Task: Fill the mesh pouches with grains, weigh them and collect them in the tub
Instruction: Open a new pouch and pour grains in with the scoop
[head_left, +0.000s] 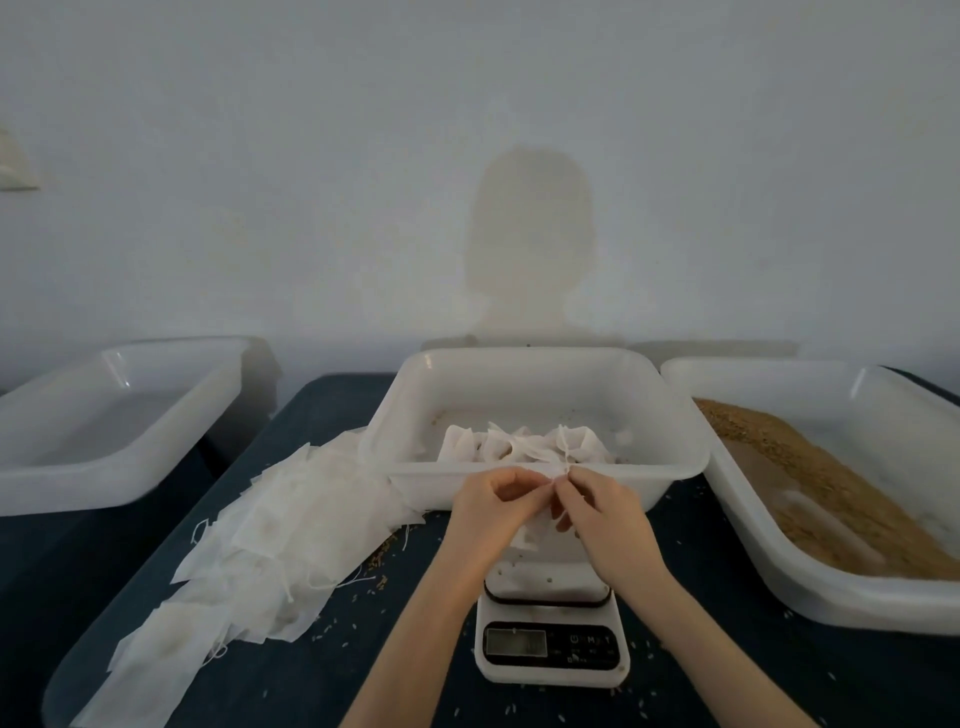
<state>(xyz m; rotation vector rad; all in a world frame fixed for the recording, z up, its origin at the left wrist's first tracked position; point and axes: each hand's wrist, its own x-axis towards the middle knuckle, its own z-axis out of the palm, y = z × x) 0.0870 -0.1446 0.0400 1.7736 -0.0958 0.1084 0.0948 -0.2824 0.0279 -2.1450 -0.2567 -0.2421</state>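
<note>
Left hand (488, 506): fingers curled, the mesh pouch (525, 538) is pinched.
Right hand (602, 514): its drawstring is pinched.
Pouch: held above the scale (551, 642), before the tub (545, 470).

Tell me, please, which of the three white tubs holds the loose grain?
The right tub: brown grain covers its floor. The middle tub holds white pouches, and the left tub shows no grain.
</note>
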